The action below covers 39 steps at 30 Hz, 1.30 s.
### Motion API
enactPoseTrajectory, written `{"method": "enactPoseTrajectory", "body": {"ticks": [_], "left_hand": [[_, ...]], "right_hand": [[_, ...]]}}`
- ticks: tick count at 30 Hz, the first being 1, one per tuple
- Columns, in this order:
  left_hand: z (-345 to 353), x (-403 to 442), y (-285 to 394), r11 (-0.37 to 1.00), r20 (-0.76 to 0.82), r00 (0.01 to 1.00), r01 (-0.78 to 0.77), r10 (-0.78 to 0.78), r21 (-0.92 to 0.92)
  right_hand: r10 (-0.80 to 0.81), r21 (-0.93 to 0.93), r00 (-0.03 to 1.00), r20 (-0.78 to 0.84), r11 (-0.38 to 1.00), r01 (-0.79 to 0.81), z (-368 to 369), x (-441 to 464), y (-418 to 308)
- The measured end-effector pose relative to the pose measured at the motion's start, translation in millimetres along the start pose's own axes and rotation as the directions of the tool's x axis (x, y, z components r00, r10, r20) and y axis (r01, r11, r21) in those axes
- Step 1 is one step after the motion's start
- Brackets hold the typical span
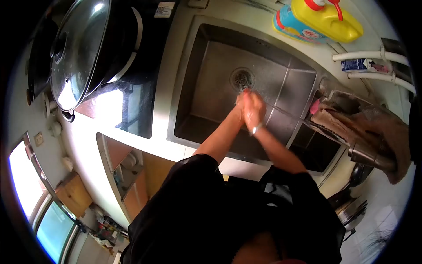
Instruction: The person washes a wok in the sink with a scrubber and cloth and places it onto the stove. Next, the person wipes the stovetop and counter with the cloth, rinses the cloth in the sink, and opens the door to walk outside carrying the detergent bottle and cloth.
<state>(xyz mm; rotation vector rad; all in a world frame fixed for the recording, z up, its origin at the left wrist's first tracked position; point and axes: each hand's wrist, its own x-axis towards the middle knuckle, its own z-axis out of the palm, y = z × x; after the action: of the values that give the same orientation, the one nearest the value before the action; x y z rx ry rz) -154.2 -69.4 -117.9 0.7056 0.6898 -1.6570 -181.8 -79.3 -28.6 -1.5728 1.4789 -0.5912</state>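
Over a stainless steel sink, my two hands meet just in front of the round drain. My right hand, with a shiny band at its wrist, lies closed over my left hand. The left hand's fingers are mostly hidden behind the right. Both hands look wet, and water glistens by the fingertips. A thin line, a spout or a stream of water, runs from the right toward my hands. No separate object shows between them.
A large lidded black pan stands on the glossy black hob to the left. A yellow jug with a red top is behind the sink. Brown cloths hang at the right, near a metal fixture.
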Motion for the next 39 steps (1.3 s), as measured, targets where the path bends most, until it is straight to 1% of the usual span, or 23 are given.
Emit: {"method": "enactPoseTrajectory", "body": {"ticks": [2,3,4,5,7,9,10,12,14,15,20,22,23,25,27,28,30,31,32,33,35,37,39], "left_hand": [[23,-24,-15,0.984,-0.260,0.956,-0.103,0.138,0.145],[29,-26,-16,0.964,-0.291,0.948,-0.055,0.133,0.260],[25,-32,-14,0.935,-0.132,0.985,-0.057,0.109,0.349],[22,-32,-5,0.932,-0.069,0.997,-0.009,0.037,0.362],[28,-47,17,0.936,-0.001,1.000,-0.016,0.018,0.353],[22,-56,41,0.967,-0.217,0.962,-0.118,0.168,0.227],[3,-51,54,0.974,-0.202,0.962,-0.152,0.185,0.169],[-24,-43,71,0.915,-0.017,0.960,-0.259,0.278,0.310],[-14,-53,82,0.898,-0.025,0.950,-0.287,0.312,0.333],[-10,-56,85,0.882,-0.031,0.938,-0.314,0.346,0.351],[-29,-42,94,0.839,-0.029,0.911,-0.365,0.411,0.404],[-27,-42,96,0.646,-0.065,0.854,-0.338,0.516,0.684],[-26,-42,92,0.644,-0.062,0.855,-0.338,0.515,0.686],[2,-52,78,0.748,-0.210,0.949,-0.040,0.236,0.662],[20,-45,53,0.874,-0.057,0.996,0.092,-0.074,0.477],[25,-37,45,0.920,0.044,0.976,0.184,-0.212,0.345],[35,-28,33,0.976,0.046,0.989,0.132,-0.142,0.176],[27,-13,28,0.985,0.037,0.995,0.084,-0.090,0.152],[14,-1,24,0.986,0.142,0.989,0.019,-0.043,0.168],[15,-3,19,0.989,0.114,0.993,-0.047,0.031,0.139],[15,-8,15,0.986,0.079,0.991,-0.115,0.106,0.123],[0,4,15,0.772,0.061,0.931,-0.333,0.359,0.542],[-22,17,10,0.367,0.152,0.812,-0.411,0.564,0.834]], "right_hand": [[0.160,-0.063,0.987,-0.001,0.985,-0.160,8,45,65],[0.249,0.065,0.967,0.043,0.966,-0.252,-4,67,76],[0.339,0.179,0.935,0.103,0.918,-0.353,-11,78,82],[0.344,0.175,0.933,0.102,0.917,-0.357,-10,80,88],[0.006,0.341,0.999,0.042,0.940,-0.020,-12,82,93],[0.193,0.492,0.971,0.143,0.837,-0.239,-33,85,101],[0.284,0.541,0.938,0.198,0.766,-0.346,-43,83,97],[0.238,0.553,0.953,0.188,0.776,-0.303,-56,74,90],[0.327,0.611,0.852,0.408,0.596,-0.521,-69,71,76],[0.238,0.639,0.856,0.459,0.582,-0.504,-72,71,77],[0.261,0.680,0.843,0.469,0.502,-0.534,-71,57,55],[0.250,0.715,0.844,0.474,0.449,-0.535,-73,58,48],[0.260,0.709,0.828,0.497,0.428,-0.560,-75,58,47],[0.265,0.706,0.814,0.517,0.406,-0.580,-72,60,49],[0.176,0.729,0.825,0.538,0.395,-0.559,-55,58,56],[0.184,0.664,0.830,0.527,0.520,-0.537,-50,50,37],[0.159,0.345,0.912,0.379,0.890,-0.299,-31,30,32],[0.061,0.178,0.961,0.269,0.978,-0.112,-24,21,31],[-0.062,-0.018,0.982,0.178,0.998,0.067,-18,15,30],[-0.116,-0.032,0.985,0.127,0.992,0.121,-20,16,13],[-0.091,-0.049,0.987,0.132,0.994,0.098,-17,18,14],[-0.071,-0.072,0.993,0.097,0.994,0.078,-14,22,6],[-0.037,-0.107,0.996,0.084,0.993,0.046,-9,26,11]]}}
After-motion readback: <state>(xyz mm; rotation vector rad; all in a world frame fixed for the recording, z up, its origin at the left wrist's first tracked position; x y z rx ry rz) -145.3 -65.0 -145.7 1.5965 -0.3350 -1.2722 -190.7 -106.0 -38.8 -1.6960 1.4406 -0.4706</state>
